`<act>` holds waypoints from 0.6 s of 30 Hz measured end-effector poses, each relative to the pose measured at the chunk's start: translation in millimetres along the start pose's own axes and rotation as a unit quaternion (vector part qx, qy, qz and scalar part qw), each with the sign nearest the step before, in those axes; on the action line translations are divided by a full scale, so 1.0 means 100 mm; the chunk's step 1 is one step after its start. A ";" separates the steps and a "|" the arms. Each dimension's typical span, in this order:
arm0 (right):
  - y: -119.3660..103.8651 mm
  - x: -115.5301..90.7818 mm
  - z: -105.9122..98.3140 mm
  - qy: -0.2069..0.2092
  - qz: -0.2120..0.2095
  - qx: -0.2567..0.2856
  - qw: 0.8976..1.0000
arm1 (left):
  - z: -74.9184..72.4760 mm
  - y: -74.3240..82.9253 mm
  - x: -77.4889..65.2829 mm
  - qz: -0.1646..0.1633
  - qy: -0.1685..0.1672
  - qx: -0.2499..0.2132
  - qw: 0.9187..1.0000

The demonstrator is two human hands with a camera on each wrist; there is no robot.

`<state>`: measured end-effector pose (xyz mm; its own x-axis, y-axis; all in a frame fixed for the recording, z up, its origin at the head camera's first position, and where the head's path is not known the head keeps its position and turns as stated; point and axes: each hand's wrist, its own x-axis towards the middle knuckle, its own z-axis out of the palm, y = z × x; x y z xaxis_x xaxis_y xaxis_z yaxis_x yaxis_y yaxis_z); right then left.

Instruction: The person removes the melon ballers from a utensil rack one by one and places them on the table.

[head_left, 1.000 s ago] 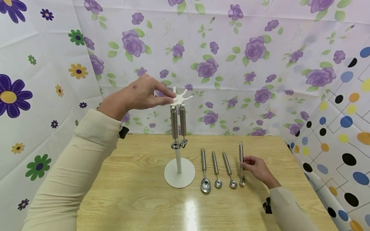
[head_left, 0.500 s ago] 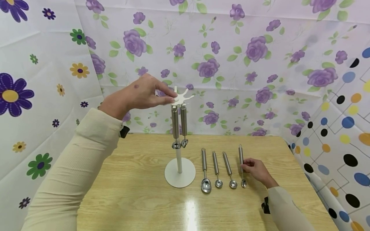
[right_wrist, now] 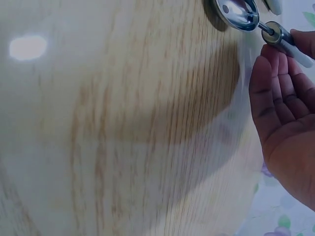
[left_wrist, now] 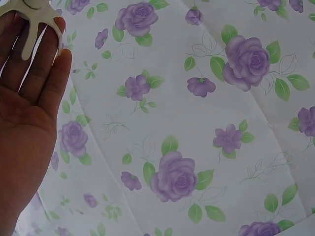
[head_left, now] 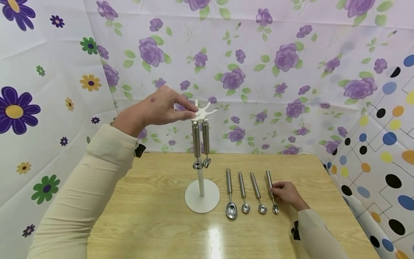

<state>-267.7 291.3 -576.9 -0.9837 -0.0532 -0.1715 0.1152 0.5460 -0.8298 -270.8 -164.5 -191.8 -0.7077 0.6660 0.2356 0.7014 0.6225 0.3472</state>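
Observation:
In the head view my left hand (head_left: 161, 106) pinches the top of a white hanging stand (head_left: 201, 113) between thumb and fingers. Two steel scoops hang from the stand's hooks, a front one (head_left: 196, 142) and one (head_left: 206, 138) just right of it. On the right side of the table my right hand (head_left: 289, 195) pinches the handle of a small melon baller (head_left: 268, 178), the rightmost in a row. Its holed bowl (right_wrist: 241, 14) shows close over the wood in the right wrist view. Splayed hook arms (left_wrist: 32, 39) overlap my left fingers in the left wrist view.
A larger scoop (head_left: 231, 210) and two small melon ballers, one (head_left: 242, 185) beside the other (head_left: 255, 185), lie between the stand's round base (head_left: 191, 205) and my right hand. Flowered cloth (head_left: 252, 126) hangs behind the wooden table (head_left: 155, 223); dotted cloth (head_left: 385, 172) hangs at right.
My right hand has brought the melon baller down and a little nearer to me, turning it to slant much like its neighbours. The left hand stays on the stand's top.

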 end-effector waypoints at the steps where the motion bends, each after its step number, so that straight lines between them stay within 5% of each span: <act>1: 0.01 0.00 0.00 0.001 0.002 -0.001 1.000 | 0.00 0.00 0.00 0.000 0.001 0.002 1.000; 18: -0.04 0.03 0.03 0.006 0.022 -0.034 0.999 | 0.01 -0.01 0.00 0.007 0.007 0.006 1.000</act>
<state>-271.0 286.3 -576.3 -0.9796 -0.0178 -0.2003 0.1493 0.6030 -0.7837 -271.2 -165.1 -193.5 -0.6988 0.6693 0.2524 0.7122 0.6182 0.3324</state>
